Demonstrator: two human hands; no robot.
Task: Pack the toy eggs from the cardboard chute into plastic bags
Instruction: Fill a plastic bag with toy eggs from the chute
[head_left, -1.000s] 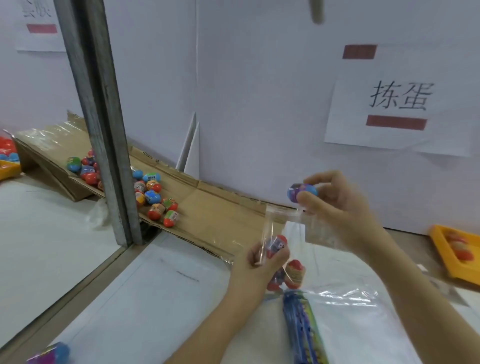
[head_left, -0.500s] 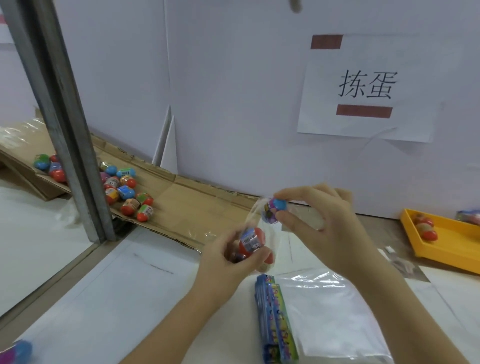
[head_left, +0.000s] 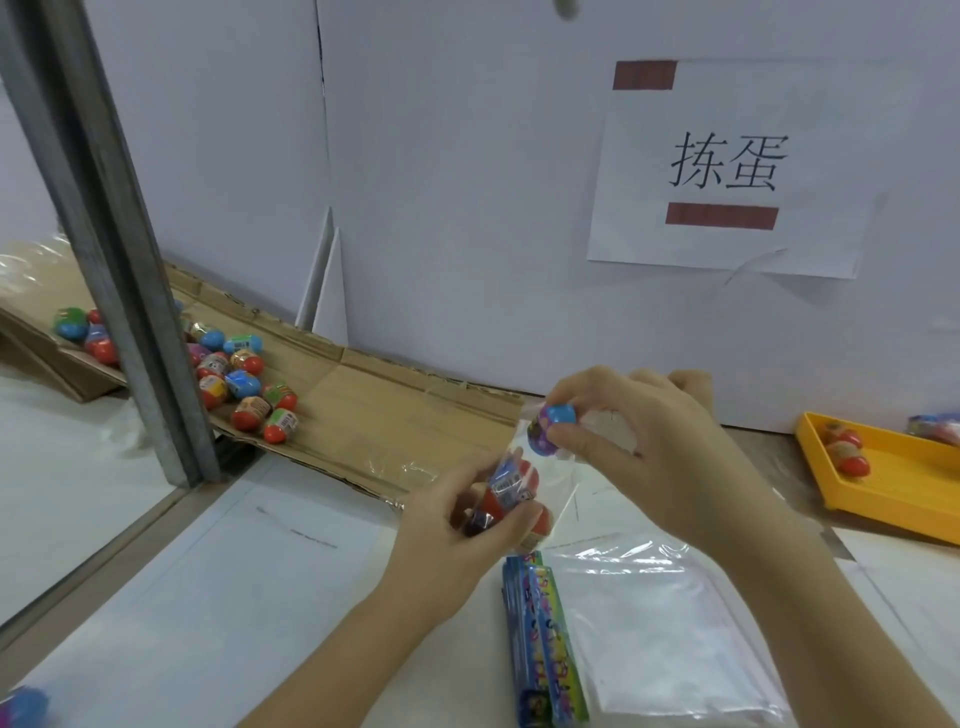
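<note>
Clutching plastic bag (head_left: 540, 483) in left hand (head_left: 457, 525), pinching blue toy egg (head_left: 551, 428) in right hand (head_left: 665, 447) at its floppy mouth, probably risking a drop onto desk (head_left: 208, 597) lol.

At one o'clock I read two black characters, 拣蛋, on a white paper sheet (head_left: 727, 166) on the wall (head_left: 467, 208), between two brown-red bars. The toy eggs (head_left: 243, 384) at ten o'clock carry small barcode labels, too small to read. On the colourful packet (head_left: 545, 639) at six o'clock the print is blurred.
</note>
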